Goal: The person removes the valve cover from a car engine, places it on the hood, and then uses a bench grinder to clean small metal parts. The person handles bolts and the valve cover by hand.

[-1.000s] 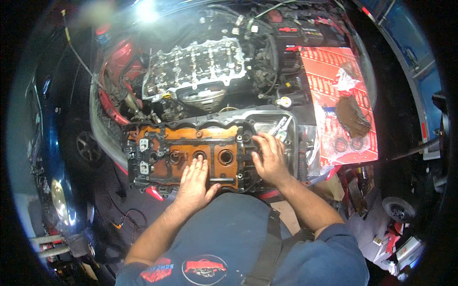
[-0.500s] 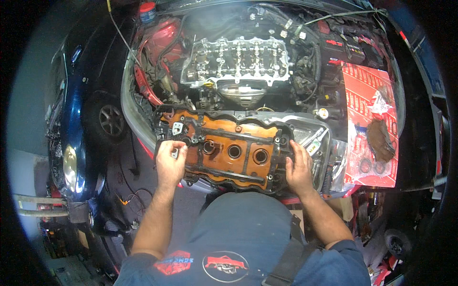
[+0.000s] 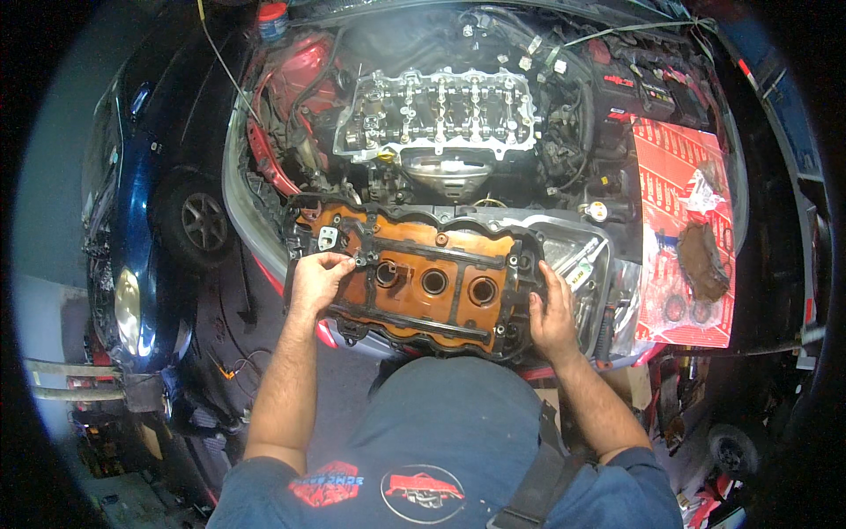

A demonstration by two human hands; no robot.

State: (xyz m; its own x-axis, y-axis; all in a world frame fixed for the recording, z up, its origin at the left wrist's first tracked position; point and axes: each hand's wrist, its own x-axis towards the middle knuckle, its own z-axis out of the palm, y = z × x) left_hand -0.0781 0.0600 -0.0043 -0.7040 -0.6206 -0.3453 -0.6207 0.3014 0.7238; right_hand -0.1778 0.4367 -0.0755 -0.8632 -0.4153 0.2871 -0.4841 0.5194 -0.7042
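Note:
An engine valve cover [image 3: 423, 304] lies with its orange-brown inner side up, just in front of me across the front of the car. Its dark rim carries a black edging, and several round holes run along the middle. My left hand [image 3: 322, 282] is over the cover's left part, thumb and index finger pinched together; whatever is between them is too small to make out. A pale metal plate [image 3: 328, 238] sits just beyond those fingers. Against the cover's right end rests my right hand [image 3: 553, 313], with its fingers stretched and the thumb apart.
Beyond the cover, the exposed cylinder head [image 3: 441, 110] shows its camshafts. A metal tray [image 3: 595, 269] with tools lies to the right, beside a red-and-white printed sheet [image 3: 656, 176] bearing a brown rag [image 3: 702, 260] and rings. A blue car [image 3: 141, 238] stands at the left.
My left hand has shifted slightly right along the cover, its pinched fingertips now further inward. The right hand has stayed nearly still at the cover's right end.

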